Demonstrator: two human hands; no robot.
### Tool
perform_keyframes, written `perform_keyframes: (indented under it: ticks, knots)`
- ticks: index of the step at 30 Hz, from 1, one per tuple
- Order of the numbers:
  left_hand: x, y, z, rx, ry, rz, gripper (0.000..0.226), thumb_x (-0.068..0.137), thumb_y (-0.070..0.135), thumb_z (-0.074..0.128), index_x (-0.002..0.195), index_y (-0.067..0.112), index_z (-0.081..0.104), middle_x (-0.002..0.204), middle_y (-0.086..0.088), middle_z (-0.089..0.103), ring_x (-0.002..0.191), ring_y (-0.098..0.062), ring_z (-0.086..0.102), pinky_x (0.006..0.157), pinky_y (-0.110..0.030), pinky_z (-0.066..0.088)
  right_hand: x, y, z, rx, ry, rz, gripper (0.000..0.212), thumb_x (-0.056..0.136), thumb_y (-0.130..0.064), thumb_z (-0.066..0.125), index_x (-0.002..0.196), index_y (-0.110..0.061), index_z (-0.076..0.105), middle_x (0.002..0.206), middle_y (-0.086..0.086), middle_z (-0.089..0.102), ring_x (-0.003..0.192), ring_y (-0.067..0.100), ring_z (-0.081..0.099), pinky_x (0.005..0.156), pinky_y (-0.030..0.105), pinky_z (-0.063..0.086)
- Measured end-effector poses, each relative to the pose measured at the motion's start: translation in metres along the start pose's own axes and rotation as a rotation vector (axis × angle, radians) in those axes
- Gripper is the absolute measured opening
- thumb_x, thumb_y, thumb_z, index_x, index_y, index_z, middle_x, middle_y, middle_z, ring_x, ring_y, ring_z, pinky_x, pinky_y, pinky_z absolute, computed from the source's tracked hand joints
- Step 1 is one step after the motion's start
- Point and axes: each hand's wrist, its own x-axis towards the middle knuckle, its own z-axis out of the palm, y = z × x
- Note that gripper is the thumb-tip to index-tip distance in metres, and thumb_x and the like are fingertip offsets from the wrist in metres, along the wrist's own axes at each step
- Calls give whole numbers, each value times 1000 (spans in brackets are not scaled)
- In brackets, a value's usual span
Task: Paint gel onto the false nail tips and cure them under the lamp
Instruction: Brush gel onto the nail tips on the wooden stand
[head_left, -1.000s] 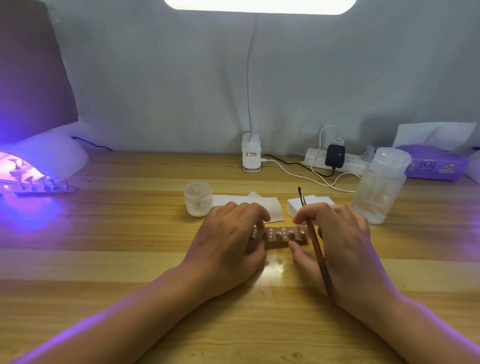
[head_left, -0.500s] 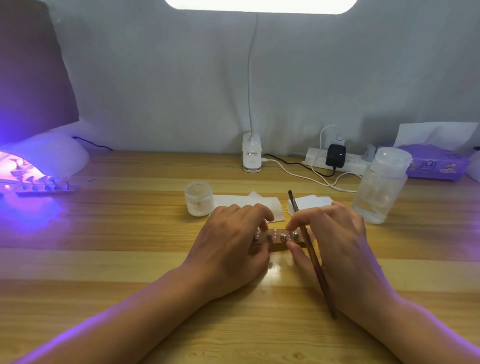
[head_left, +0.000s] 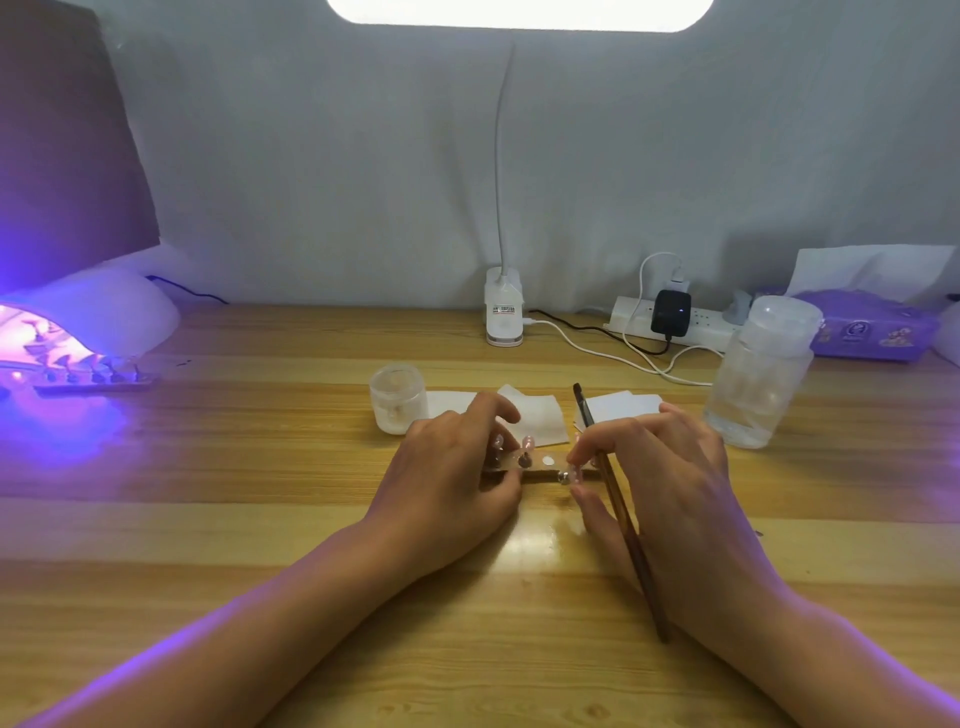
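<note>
- Our right hand (head_left: 670, 488), with the brush (head_left: 623, 525) lying along its palm, has pulled one nail tip (head_left: 569, 475) off the holder strip (head_left: 540, 470) and pinches it; a bare white spot is left.
- Our left hand (head_left: 447, 483) grips the strip's left end, mid-table (head_left: 260, 467).
- We judge this tip gets gel next; the lamp (head_left: 98, 317) glows far left.

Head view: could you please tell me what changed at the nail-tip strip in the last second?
The right hand, still holding the brush, moved left along the strip and pinches one nail tip stand at its near edge, leaving a bare white spot. The left hand keeps gripping the strip's left end. The jar, bottle and curing lamp stayed put.
</note>
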Motion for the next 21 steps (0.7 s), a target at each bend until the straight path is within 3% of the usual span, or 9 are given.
perform_keyframes:
  ticks: [7, 11, 15, 21]
  knots:
    - [1, -1, 0, 43, 9, -21, 39, 85, 35, 66, 119, 26, 50, 109, 13, 60, 102, -11, 54, 89, -38, 45, -1, -2, 1, -4, 21, 9, 33, 77, -15, 80, 103, -21, 62, 93, -9, 62, 100, 8, 49, 109, 43, 29]
    - [-2, 10, -4, 142, 109, 187, 39, 82, 41, 60, 115, 20, 60, 112, 6, 60, 105, -13, 53, 89, -34, 44, 0, -3, 1, 55, 80, -5, 23, 84, -25, 70, 103, -20, 59, 95, -15, 58, 98, 3, 49, 103, 47, 38]
    - [-5, 14, -3, 141, 113, 388, 30, 86, 36, 63, 110, 18, 67, 114, 5, 65, 109, -16, 59, 91, -35, 45, 1, -3, 1, 120, 133, -6, 29, 84, -32, 67, 107, -27, 50, 102, -25, 46, 98, -7, 43, 91, 43, 46]
    - [-3, 10, -6, 78, 82, 396, 22, 92, 29, 61, 107, 16, 72, 108, 2, 70, 102, -19, 62, 80, -41, 51, -1, -4, 5, 176, 143, -12, 32, 84, -35, 66, 110, -30, 48, 105, -18, 53, 98, 10, 54, 85, 41, 47]
